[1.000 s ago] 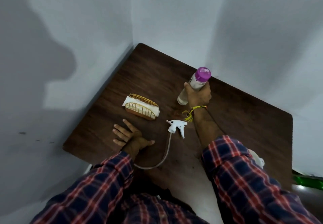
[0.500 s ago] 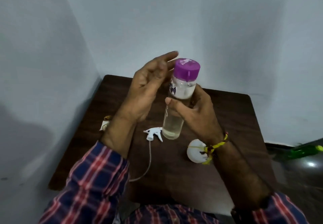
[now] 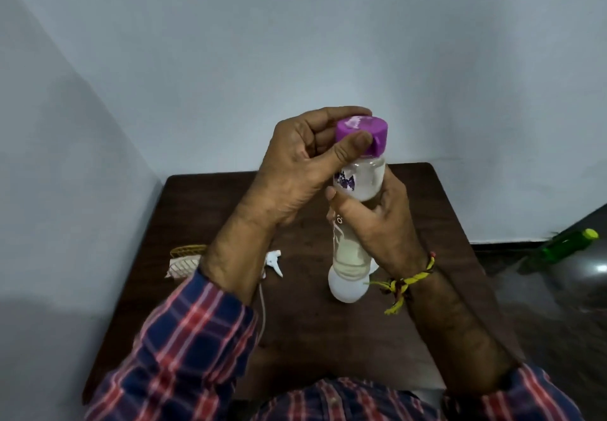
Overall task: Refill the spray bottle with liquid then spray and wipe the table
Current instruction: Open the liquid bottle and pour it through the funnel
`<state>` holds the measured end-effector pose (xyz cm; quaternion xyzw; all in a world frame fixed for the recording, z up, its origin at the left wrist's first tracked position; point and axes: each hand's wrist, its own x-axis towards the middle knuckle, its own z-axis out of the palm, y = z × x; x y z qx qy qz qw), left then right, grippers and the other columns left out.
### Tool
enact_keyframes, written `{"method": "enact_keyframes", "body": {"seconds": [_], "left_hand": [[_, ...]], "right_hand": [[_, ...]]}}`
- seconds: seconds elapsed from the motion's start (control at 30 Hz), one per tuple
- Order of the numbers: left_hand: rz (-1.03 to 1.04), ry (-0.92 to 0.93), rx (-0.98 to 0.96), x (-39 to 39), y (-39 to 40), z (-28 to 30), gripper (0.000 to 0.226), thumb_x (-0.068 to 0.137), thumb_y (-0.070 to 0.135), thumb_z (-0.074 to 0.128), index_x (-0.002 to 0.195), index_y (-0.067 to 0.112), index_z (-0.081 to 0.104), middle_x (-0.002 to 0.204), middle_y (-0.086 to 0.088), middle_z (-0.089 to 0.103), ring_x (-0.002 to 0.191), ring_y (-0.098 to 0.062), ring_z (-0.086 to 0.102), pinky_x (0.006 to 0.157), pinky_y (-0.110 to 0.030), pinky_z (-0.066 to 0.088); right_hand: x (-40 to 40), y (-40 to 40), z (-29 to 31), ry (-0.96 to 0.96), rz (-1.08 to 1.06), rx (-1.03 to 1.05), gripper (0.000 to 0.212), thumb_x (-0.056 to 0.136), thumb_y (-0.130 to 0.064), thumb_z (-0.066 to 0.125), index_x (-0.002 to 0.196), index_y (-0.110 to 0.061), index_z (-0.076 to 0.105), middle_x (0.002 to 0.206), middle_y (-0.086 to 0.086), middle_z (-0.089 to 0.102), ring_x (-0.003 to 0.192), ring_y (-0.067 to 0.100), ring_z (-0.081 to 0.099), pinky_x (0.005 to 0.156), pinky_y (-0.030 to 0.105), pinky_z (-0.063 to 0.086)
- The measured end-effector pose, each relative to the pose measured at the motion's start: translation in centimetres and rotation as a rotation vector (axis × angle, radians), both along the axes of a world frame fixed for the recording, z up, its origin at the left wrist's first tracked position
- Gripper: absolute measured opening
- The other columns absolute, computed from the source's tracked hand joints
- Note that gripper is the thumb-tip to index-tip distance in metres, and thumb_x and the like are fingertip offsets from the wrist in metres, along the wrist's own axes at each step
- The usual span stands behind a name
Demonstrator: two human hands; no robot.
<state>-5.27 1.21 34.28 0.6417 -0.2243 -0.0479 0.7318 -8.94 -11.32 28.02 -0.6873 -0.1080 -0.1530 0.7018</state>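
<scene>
My right hand (image 3: 377,220) holds a clear bottle (image 3: 359,181) upright above the dark wooden table (image 3: 427,322); pale liquid fills its lower part. My left hand (image 3: 305,164) grips the bottle's purple cap (image 3: 361,130), thumb in front and fingers behind. On the table below lies the white spray trigger head (image 3: 274,261) with its thin tube (image 3: 262,309), partly hidden by my left forearm. A white round object (image 3: 345,289), perhaps the spray bottle's body, sits just under the held bottle, mostly hidden.
A wire napkin holder (image 3: 184,261) with white napkins stands at the table's left edge. Walls close in on the left and behind. A green bottle (image 3: 568,246) lies on the floor to the right.
My right hand lifted the purple-capped bottle from the table toward me. My left hand rose from the table and closed on the cap.
</scene>
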Motion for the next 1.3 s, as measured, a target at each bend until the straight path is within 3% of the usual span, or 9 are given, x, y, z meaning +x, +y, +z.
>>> {"method": "enact_keyframes", "body": {"seconds": [0.23, 0.5, 0.63, 0.73, 0.83, 0.97, 1.03, 1.13, 1.3], "left_hand": [[0.343, -0.156, 0.092, -0.3, -2.6, 2.0, 0.049, 0.061, 0.029, 0.092, 0.097, 0.006, 0.068, 0.086, -0.002, 0.076, 0.08, -0.016, 0.074, 0.069, -0.027, 0.058], [-0.175, -0.099, 0.038, 1.2, -2.3, 4.8, 0.046, 0.08, 0.021, 0.073, 0.119, -0.001, 0.062, 0.106, -0.02, 0.071, 0.102, -0.032, 0.068, 0.087, -0.037, 0.054], [0.317, -0.264, 0.318, 0.6, -4.9, 4.9, 0.058, 0.059, 0.051, 0.088, 0.093, 0.009, 0.069, 0.076, 0.0, 0.069, 0.07, -0.011, 0.068, 0.064, -0.023, 0.053], [0.387, -0.242, 0.298, 0.3, -5.0, 5.4, 0.069, 0.069, 0.079, 0.06, 0.092, 0.015, 0.065, 0.076, -0.002, 0.064, 0.069, -0.008, 0.063, 0.065, -0.028, 0.055], [-0.033, -0.039, 0.117, 0.9, -3.3, 5.6, 0.051, 0.102, 0.049, 0.035, 0.118, 0.01, 0.064, 0.119, -0.005, 0.069, 0.112, -0.019, 0.066, 0.091, -0.037, 0.054], [0.167, -0.193, 0.142, 1.6, -3.2, 5.5, 0.035, 0.088, 0.032, 0.066, 0.108, 0.004, 0.068, 0.078, 0.005, 0.069, 0.074, -0.011, 0.064, 0.067, -0.026, 0.054], [0.062, -0.14, 0.121, 1.7, -3.0, 5.7, 0.049, 0.088, 0.047, 0.057, 0.119, 0.009, 0.065, 0.092, -0.002, 0.07, 0.085, -0.015, 0.065, 0.074, -0.029, 0.055], [-0.247, -0.084, 0.181, 1.2, -2.6, 6.0, 0.04, 0.097, 0.026, 0.05, 0.131, 0.006, 0.057, 0.124, -0.012, 0.067, 0.118, -0.026, 0.062, 0.099, -0.038, 0.051], [0.005, -0.278, 0.282, 1.0, -3.6, 6.5, 0.039, 0.088, 0.036, 0.061, 0.116, 0.009, 0.066, 0.087, -0.001, 0.071, 0.079, -0.012, 0.067, 0.061, -0.02, 0.05]], "right_hand": [[0.2, -1.3, 1.8, -0.071, -0.194, -0.104, 0.034, 0.076, -0.013, 0.077, 0.107, -0.008, 0.062, 0.09, 0.007, 0.072, 0.082, 0.025, 0.071, 0.072, 0.045, 0.057], [0.0, -3.3, 3.6, 0.009, 0.11, 0.081, 0.021, 0.081, -0.008, 0.075, 0.093, -0.007, 0.058, 0.069, 0.013, 0.065, 0.058, 0.024, 0.065, 0.058, 0.036, 0.057], [0.3, -2.6, 3.0, 0.012, -0.097, 0.056, 0.027, 0.079, -0.015, 0.08, 0.101, -0.014, 0.063, 0.083, 0.003, 0.072, 0.073, 0.022, 0.07, 0.068, 0.042, 0.06], [0.3, -3.1, 3.0, 0.004, -0.157, -0.012, 0.031, 0.076, -0.021, 0.081, 0.102, -0.018, 0.063, 0.087, 0.006, 0.073, 0.077, 0.026, 0.071, 0.07, 0.047, 0.06], [0.3, -4.2, 3.0, 0.012, -0.166, -0.039, 0.034, 0.075, -0.028, 0.08, 0.103, -0.021, 0.062, 0.086, 0.004, 0.07, 0.077, 0.025, 0.071, 0.069, 0.048, 0.061], [0.0, -4.2, 2.6, -0.008, -0.195, -0.128, 0.038, 0.076, -0.025, 0.081, 0.107, -0.016, 0.063, 0.088, 0.002, 0.07, 0.079, 0.022, 0.07, 0.071, 0.046, 0.059], [-0.2, -4.2, 2.6, 0.008, -0.163, -0.078, 0.037, 0.077, -0.022, 0.081, 0.109, -0.017, 0.063, 0.09, 0.001, 0.071, 0.083, 0.021, 0.071, 0.074, 0.047, 0.06], [-0.3, -4.7, 2.6, -0.024, -0.177, -0.138, 0.039, 0.079, -0.023, 0.082, 0.111, -0.013, 0.062, 0.094, 0.004, 0.072, 0.085, 0.022, 0.07, 0.078, 0.045, 0.059], [-0.6, -4.4, 2.7, -0.022, -0.156, -0.174, 0.04, 0.078, -0.023, 0.082, 0.11, -0.01, 0.061, 0.091, 0.002, 0.07, 0.083, 0.021, 0.069, 0.076, 0.041, 0.06]]}}
